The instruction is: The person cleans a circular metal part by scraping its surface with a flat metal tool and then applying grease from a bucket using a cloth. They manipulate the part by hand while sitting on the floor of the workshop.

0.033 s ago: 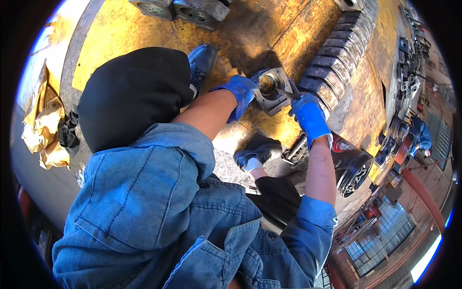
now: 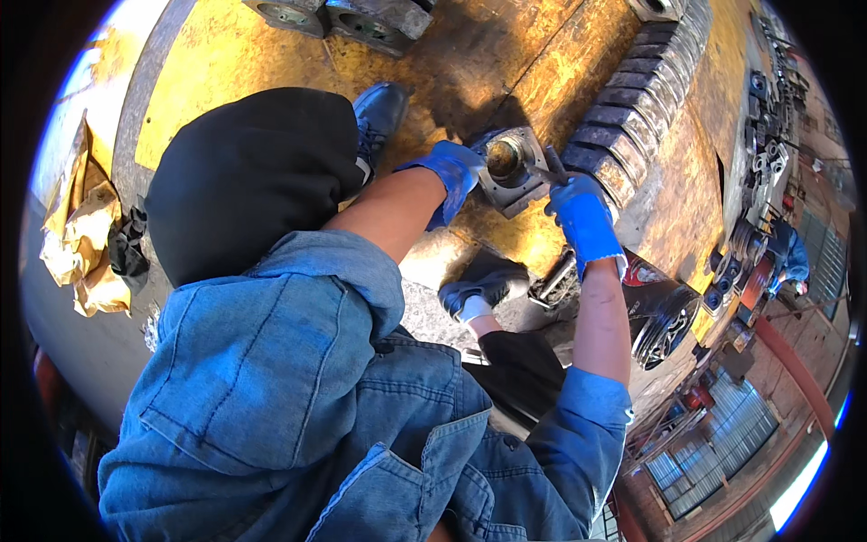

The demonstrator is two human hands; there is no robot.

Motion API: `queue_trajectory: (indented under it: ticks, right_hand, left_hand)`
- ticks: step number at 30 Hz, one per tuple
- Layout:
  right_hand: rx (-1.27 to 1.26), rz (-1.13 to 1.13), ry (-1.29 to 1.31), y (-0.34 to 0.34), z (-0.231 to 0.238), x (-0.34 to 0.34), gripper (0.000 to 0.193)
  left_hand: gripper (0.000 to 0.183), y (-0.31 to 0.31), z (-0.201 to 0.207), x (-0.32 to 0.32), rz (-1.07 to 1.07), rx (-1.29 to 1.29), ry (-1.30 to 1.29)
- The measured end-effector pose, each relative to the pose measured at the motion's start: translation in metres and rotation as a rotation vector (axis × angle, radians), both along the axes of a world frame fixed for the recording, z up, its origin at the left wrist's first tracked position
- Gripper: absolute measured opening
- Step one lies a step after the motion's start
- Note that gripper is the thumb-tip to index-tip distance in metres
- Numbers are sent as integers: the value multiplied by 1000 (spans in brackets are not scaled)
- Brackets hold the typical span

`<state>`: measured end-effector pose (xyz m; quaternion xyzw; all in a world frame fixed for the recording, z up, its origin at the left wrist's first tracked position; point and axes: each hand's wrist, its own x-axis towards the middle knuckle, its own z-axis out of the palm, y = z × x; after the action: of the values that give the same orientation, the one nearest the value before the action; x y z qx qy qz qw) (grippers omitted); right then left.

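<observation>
A square grey metal casting (image 2: 517, 191) with a round bore in its middle sits on the stained yellow surface in front of me. My left hand (image 2: 449, 178), in a blue glove, is closed on the casting's left edge. At the casting's right side, my right hand (image 2: 580, 212), also gloved in blue, is wrapped around a dark metal hand tool (image 2: 556, 164). One thin part of the tool points toward the bore, and a thicker part sticks up above the fist. Its exact kind cannot be made out, and my fingers hide the grip.
A long row of dark metal blocks (image 2: 623, 122) runs up the right side. More castings (image 2: 375, 23) stand at the far edge. A dark round machine part (image 2: 664, 325) lies right of my forearm. Crumpled brown paper (image 2: 86, 244) is far left; a person (image 2: 793, 253) is at far right.
My right hand and the tool have shifted very slightly, the tool's upper part tipping more upright. The left hand and the casting stay where they were.
</observation>
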<state>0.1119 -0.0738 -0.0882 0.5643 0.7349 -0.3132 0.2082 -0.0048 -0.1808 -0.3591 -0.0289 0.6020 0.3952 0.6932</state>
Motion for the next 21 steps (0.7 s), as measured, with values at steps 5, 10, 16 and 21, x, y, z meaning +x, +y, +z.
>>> queue_trajectory:
  ticks: [5, 10, 16, 21]
  right_hand:
    - [-125, -105, 25, -5, 5, -9, 24]
    - [-232, -253, 105, -6, 5, 9, 26]
    - [-294, -253, 64, 1, 15, -12, 28]
    - [-337, -336, -22, 3, 22, -5, 28]
  left_hand:
    - [29, -2, -19, -6, -218, 70, 166]
    - [36, -2, 55, -14, -928, 205, 855]
    - [19, -1, -71, 12, -189, 172, 386]
    - [17, 3, -14, 8, -279, 62, 371]
